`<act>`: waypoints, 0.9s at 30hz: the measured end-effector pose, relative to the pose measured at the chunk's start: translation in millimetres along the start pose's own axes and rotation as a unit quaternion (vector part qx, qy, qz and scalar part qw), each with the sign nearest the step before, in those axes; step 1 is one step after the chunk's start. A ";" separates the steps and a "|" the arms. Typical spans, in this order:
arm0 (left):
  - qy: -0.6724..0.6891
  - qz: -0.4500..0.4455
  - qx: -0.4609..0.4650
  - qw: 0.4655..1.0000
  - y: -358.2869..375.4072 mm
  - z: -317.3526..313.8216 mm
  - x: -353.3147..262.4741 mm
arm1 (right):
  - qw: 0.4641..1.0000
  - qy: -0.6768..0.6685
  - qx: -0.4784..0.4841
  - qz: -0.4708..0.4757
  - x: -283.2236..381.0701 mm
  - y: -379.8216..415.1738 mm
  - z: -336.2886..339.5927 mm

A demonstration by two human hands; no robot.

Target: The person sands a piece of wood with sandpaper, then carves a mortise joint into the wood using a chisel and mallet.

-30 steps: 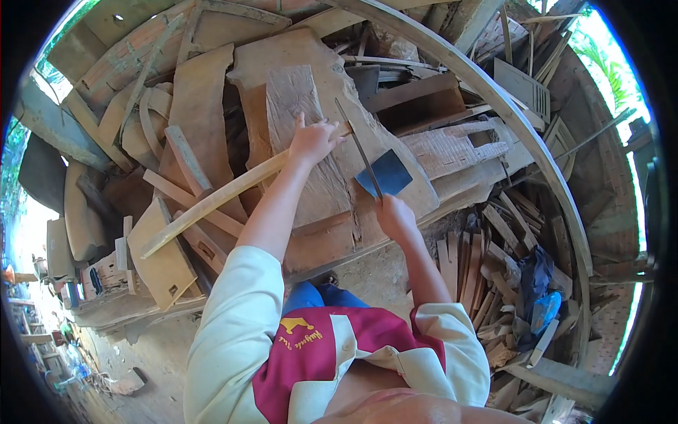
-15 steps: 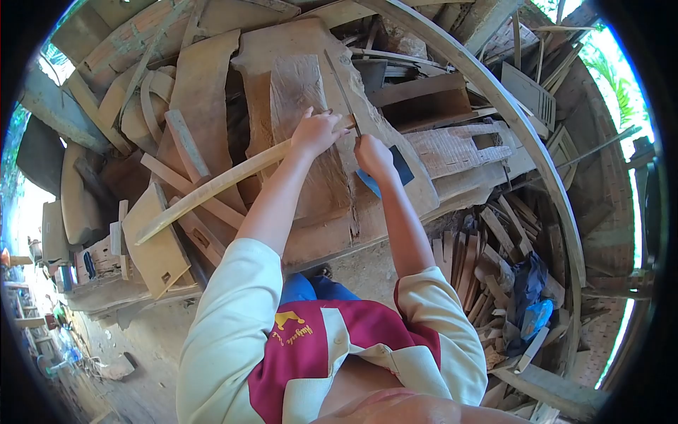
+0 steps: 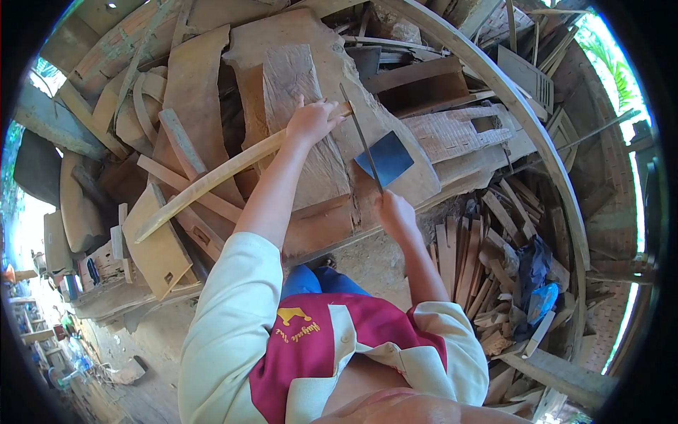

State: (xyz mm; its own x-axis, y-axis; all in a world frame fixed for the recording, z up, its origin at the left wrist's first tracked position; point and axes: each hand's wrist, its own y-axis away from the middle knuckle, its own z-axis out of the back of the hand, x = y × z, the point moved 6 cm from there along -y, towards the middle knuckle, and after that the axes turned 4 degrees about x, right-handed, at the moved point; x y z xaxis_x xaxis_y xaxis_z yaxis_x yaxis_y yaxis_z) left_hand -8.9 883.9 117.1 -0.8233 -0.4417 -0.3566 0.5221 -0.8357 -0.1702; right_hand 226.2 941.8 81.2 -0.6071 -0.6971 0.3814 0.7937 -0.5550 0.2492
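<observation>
My left hand (image 3: pixel 312 121) is wrapped round a long, slightly curved wooden strip (image 3: pixel 212 181), near its far end. That end juts out just past my fingers, and the strip's other end reaches down to the left. In a closed fist, my right hand (image 3: pixel 397 213) grips the near end of a long, narrow metal file (image 3: pixel 364 141). The file slants up and left, its blade crossing beside the strip's tip. Under the file lies a dark blue square sheet (image 3: pixel 397 160), on a wide rough-edged wooden slab (image 3: pixel 244 37). A weathered board (image 3: pixel 291 71) rests on the slab beneath my left hand.
Several loose boards and blocks lean at the left, including a flat panel (image 3: pixel 157 244) with a small slot. A large curved wooden hoop (image 3: pixel 526 116) arcs along the right. Below it sit stacked wood offcuts (image 3: pixel 462 258) and a blue plastic bag (image 3: pixel 542 302).
My right hand has pulled the file down and to the right, toward my body, uncovering more of the blue sheet. My left hand still holds the strip in nearly the same place.
</observation>
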 end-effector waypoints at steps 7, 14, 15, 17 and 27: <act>0.009 -0.022 -0.011 1.000 -3.6 -7.1 4.2 | 0.999 0.013 -0.020 0.027 16.8 -6.7 23.6; 0.024 -0.027 -0.021 0.999 -4.6 -3.7 4.1 | 0.997 -0.011 -0.018 0.074 48.6 -84.6 27.2; 0.034 -0.021 -0.019 0.999 -4.2 -5.0 5.9 | 0.997 -0.012 -0.017 0.075 51.3 -88.3 29.1; 0.036 -0.022 -0.022 0.999 -5.3 -5.8 8.0 | 0.997 -0.006 -0.005 0.074 54.0 -93.5 32.4; 0.048 -0.010 -0.012 0.999 -6.6 -4.8 7.7 | 0.996 0.001 -0.015 0.085 59.7 -119.1 23.8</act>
State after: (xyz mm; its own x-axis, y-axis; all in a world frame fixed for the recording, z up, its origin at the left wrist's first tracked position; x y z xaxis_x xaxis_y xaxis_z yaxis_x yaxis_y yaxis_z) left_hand -17.6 887.5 111.1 -0.8091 -0.3909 -0.4388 0.5119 -0.8355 -0.1996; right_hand 96.3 977.2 95.4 -0.4636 -0.7835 0.4137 0.8839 -0.4413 0.1546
